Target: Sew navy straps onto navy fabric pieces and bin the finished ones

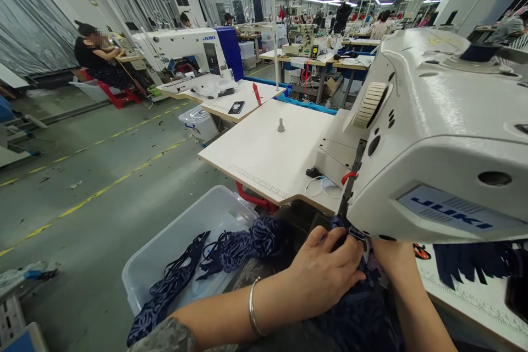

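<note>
My left hand (328, 269), with a silver bangle on its wrist, is closed on navy patterned fabric (358, 319) close to the presser area of a white JUKI sewing machine (445, 159). The cloth hangs down over my lap. My right hand (390, 256) reaches in from the right, under the machine head, beside the same fabric. Its fingers are hidden by the machine, so what they do does not show. More bundled navy patterned pieces (239, 250) lie in and over a clear plastic bin (173, 231) on my left.
The white table (268, 148) extends beyond the machine, with a grey peg (281, 125). Dark navy strips (470, 261) lie on the right. Another JUKI machine (193, 52), a phone (236, 107) and a red tool (257, 94) stand ahead. A seated person (99, 60) works far left.
</note>
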A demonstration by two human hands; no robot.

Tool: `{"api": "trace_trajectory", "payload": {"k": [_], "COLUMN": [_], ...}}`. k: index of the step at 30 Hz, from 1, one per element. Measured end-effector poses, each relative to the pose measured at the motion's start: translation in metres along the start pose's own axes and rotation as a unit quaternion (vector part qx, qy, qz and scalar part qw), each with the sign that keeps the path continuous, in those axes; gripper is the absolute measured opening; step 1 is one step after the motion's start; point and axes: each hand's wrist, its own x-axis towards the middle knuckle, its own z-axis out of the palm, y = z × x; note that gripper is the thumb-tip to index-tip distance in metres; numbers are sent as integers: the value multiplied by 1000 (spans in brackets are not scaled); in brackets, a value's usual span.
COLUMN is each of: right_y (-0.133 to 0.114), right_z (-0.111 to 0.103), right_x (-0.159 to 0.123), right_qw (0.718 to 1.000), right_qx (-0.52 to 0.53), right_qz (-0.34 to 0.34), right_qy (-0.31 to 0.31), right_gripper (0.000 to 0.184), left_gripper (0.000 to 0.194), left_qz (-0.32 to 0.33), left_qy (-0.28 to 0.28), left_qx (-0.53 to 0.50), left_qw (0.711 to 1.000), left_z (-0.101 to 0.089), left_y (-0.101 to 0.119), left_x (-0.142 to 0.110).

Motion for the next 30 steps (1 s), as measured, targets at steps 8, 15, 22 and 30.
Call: {"api": "trace_trajectory", "payload": {"k": [8,15,22,30], "right_y": [0,-11,-28,-2], "right_z": [2,-18,-30,-20], "right_x": [-1,-32,-87,-99], "right_qw": [999,997,979,968], "right_qx": [-20,-14,28,104], "right_qz": [-8,78,118,149], "right_qy": [25,23,-161,-172], "right_gripper": [32,37,35,39], "left_gripper": [41,40,36,38], "left_qz": [-16,-40,-22,0], "left_qy": [4,15,2,-33], "left_qx": [-8,-10,-35,-78], "left_qw": [1000,999,999,996], "left_z": [0,-2,-4,-2], "left_y": [0,-1,3,8], "left_x": [-3,-5,-2,3]}}
